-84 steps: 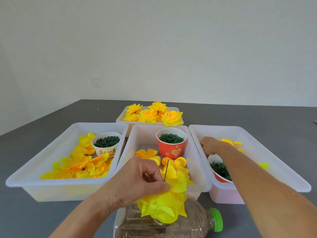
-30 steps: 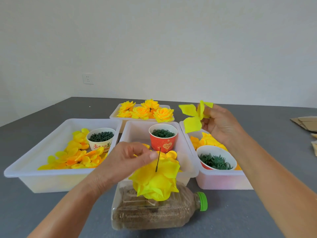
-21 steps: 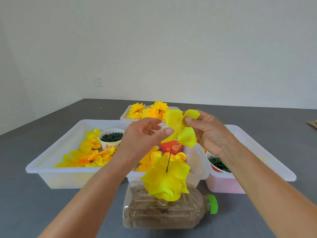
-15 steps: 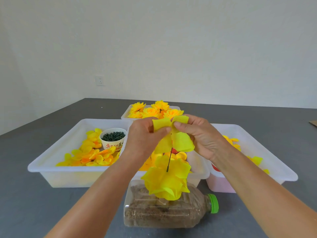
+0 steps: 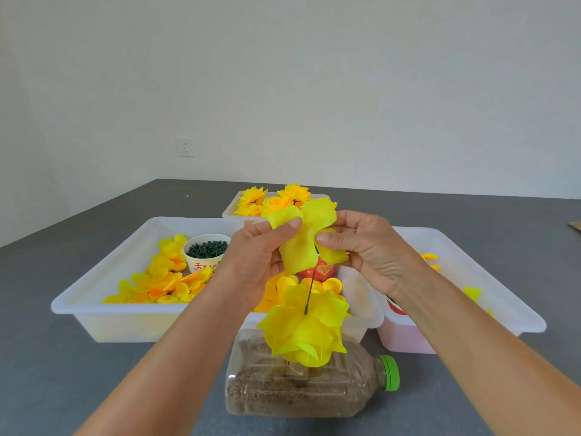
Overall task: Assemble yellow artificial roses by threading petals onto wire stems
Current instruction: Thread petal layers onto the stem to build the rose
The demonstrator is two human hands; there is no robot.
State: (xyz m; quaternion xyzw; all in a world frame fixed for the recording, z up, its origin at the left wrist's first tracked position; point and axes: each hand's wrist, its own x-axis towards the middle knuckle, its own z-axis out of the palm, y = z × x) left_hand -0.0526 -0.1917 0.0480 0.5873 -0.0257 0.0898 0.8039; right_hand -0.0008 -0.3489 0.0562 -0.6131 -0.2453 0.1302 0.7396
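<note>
A yellow fabric petal piece (image 5: 300,243) is held up between both hands. My left hand (image 5: 254,262) pinches its upper left lobe and my right hand (image 5: 371,250) pinches it near the middle. Just below it a thin dark wire stem (image 5: 309,292) rises from a half-built yellow rose (image 5: 303,328). The stem stands in a clear plastic bottle (image 5: 311,385) lying on its side, filled with brown grit. The wire's tip is hidden behind the held petal piece.
A white bin (image 5: 103,284) on the left holds loose yellow-orange petals and a white cup of dark green parts (image 5: 206,251). A middle bin (image 5: 361,297) holds petals and a red cup (image 5: 319,270). Right bin (image 5: 490,278) holds petals. Finished roses (image 5: 276,199) sit in a far tray.
My right hand took a petal piece from the right bin and brought it to the centre. My left hand let go of the rose and joined it, and the piece now sits lower, over the wire.
</note>
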